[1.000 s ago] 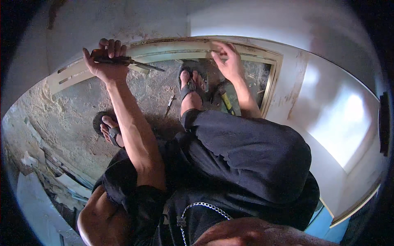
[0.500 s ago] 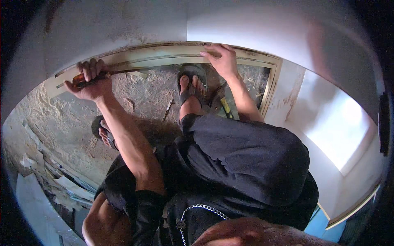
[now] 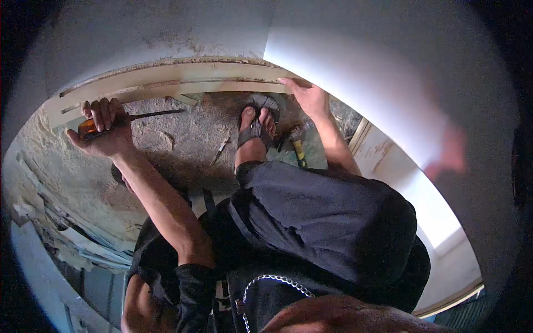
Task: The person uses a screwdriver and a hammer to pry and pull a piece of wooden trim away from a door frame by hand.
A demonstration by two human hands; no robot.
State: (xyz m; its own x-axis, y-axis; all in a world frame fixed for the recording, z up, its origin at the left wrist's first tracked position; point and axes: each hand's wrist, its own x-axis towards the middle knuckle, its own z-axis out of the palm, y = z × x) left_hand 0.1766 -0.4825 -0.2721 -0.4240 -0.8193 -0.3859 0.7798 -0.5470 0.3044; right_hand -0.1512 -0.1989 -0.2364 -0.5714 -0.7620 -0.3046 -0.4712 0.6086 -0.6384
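My left hand point(image 3: 105, 130) is closed round the amber handle of a screwdriver point(image 3: 158, 114). Its dark shaft points right, over the littered floor and just on my side of a long pale strip point(image 3: 183, 74). Two narrow grooves run along this strip, one edge of which is rough and brown. At the strip's right part, my right hand point(image 3: 315, 102) has its thumb laid on the edge, while its other fingers are mostly hidden by a large white panel point(image 3: 333, 83). The left fingers lie close to the strip's left end.
A yellow-and-black handled tool point(image 3: 300, 154) lies beside my sandalled foot point(image 3: 252, 133). A slim pointed tool point(image 3: 220, 150) rests on the dusty floor point(image 3: 191, 130). Broken strips point(image 3: 100, 252) are heaped at the lower left.
My left hand has moved left and slightly down with the screwdriver, baring its shaft. The strip shows broader, and the white panel now covers more of the right side.
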